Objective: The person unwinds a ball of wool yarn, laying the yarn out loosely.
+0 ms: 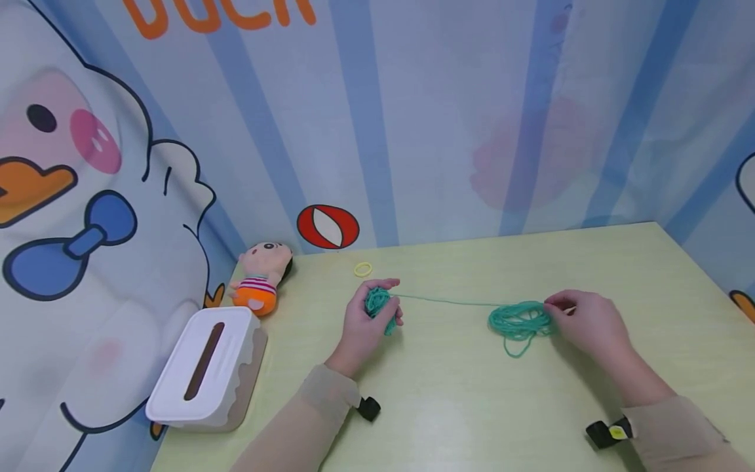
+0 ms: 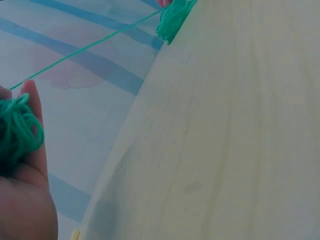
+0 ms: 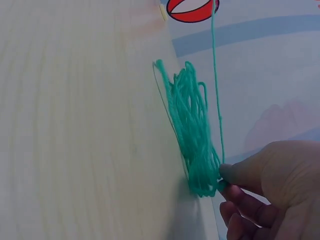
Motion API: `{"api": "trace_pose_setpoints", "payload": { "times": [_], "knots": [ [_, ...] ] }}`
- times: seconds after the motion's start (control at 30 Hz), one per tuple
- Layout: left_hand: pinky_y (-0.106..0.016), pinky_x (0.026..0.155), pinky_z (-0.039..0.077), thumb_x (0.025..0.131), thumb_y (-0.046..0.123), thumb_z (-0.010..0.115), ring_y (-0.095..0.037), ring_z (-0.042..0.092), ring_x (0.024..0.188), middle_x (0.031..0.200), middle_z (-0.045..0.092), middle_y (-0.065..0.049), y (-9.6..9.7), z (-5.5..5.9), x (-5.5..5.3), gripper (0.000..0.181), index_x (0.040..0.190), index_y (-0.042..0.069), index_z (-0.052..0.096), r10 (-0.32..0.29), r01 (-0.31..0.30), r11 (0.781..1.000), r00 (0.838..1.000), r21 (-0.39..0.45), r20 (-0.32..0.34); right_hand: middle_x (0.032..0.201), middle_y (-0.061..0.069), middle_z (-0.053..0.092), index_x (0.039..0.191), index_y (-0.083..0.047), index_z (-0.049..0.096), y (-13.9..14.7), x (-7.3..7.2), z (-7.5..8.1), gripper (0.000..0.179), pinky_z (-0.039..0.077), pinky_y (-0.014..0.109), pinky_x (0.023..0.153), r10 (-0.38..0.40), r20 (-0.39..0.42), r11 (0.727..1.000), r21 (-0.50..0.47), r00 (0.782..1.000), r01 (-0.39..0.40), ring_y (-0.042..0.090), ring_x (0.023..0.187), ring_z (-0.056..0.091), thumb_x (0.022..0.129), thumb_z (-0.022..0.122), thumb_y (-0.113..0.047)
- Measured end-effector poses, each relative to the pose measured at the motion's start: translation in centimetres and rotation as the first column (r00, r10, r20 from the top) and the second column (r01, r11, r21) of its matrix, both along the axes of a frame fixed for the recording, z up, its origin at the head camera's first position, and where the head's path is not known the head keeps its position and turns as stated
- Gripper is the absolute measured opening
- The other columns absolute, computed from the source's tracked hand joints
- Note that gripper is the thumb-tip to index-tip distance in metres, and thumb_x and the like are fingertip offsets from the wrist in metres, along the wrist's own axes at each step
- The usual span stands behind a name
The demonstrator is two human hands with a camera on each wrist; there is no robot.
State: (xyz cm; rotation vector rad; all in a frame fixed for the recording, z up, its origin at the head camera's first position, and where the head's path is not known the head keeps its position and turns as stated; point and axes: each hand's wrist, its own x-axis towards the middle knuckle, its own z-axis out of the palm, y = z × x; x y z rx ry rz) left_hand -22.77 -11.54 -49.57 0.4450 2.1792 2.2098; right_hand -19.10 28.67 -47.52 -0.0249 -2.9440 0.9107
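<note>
My left hand [image 1: 368,320] grips a bunched ball of green yarn [image 1: 377,300], with thumb and fingers curled about it. In the left wrist view the yarn ball [image 2: 19,127] sits against the palm. A single strand [image 1: 448,301] runs taut from it toward the right. There my right hand [image 1: 590,321] pinches the yarn between thumb and forefinger, at the end of a loose looped skein of green yarn [image 1: 519,322]. The right wrist view shows the skein [image 3: 192,130] stretching away from the pinching fingertips [image 3: 227,172], and one loop dangles from it.
A white tissue box [image 1: 203,367] with a slot stands at the table's left edge. Behind it sits a small doll [image 1: 261,278] in orange shorts. A yellow ring [image 1: 362,269] lies near the back edge of the pale table [image 1: 460,406], before a printed curtain [image 1: 425,131].
</note>
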Motion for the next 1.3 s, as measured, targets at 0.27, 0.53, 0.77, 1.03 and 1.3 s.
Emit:
{"api": "trace_pose_setpoints", "payload": {
  "times": [0.27,0.53,0.77,1.03,1.3],
  "knots": [
    [-0.034,0.086,0.069,0.105,0.014,0.077,-0.019,0.081,0.093,0.130,0.078,-0.015,0.0,-0.2,0.0,0.053,0.150,0.024,0.051,-0.033,0.033,0.999,0.999,0.021,0.018,0.119,0.024,0.073,0.120,-0.002,0.077,-3.6,-0.4,1.0,0.023,0.050,0.038,0.074,0.007,-0.129,0.999,-0.042,0.992,-0.013,0.036,0.095,0.067,0.104,0.070,-0.017],
    [-0.035,0.088,0.069,0.100,0.021,0.084,-0.021,0.083,0.092,0.122,0.082,-0.013,-0.3,0.0,0.2,0.054,0.146,0.028,0.058,-0.034,0.036,0.999,0.997,-0.036,0.068,0.137,0.013,0.077,0.141,-0.003,0.070,-12.8,-0.7,1.6,0.035,0.059,0.060,0.108,0.303,-0.325,0.913,-0.170,0.896,-0.371,0.039,0.130,0.071,0.111,0.064,-0.019],
    [-0.032,0.092,0.066,0.099,0.027,0.085,-0.021,0.079,0.092,0.122,0.080,-0.018,-0.3,0.1,0.3,0.049,0.144,0.013,0.069,-0.022,0.026,0.990,0.999,-0.135,0.034,0.124,0.007,0.082,0.148,-0.005,0.067,-17.8,-1.0,1.9,0.039,0.066,0.042,0.084,0.436,-0.204,0.855,-0.211,0.876,-0.475,0.029,0.113,0.079,0.113,0.063,-0.022],
    [-0.034,0.103,0.059,0.103,0.024,0.080,-0.021,0.068,0.111,0.132,0.069,-0.022,0.3,0.2,-0.2,0.035,0.130,0.010,0.063,0.042,-0.050,0.979,0.998,-0.195,-0.046,0.098,0.004,0.080,0.117,-0.007,0.078,-16.7,-0.5,2.5,0.015,0.055,0.025,0.069,0.347,-0.264,0.884,-0.229,0.900,-0.408,0.026,0.091,0.077,0.110,0.065,-0.009],
    [-0.029,0.070,0.066,0.106,-0.004,0.065,-0.018,0.077,0.087,0.137,0.067,-0.026,0.2,-0.3,-0.3,0.025,0.111,0.013,0.048,-0.051,0.049,0.998,0.996,0.030,0.070,0.095,0.001,0.076,0.115,-0.008,0.075,-14.2,-0.1,2.9,0.013,0.051,0.026,0.065,0.306,-0.313,0.897,-0.221,0.899,-0.382,0.018,0.085,0.069,0.111,0.062,-0.007]
  ]
}}
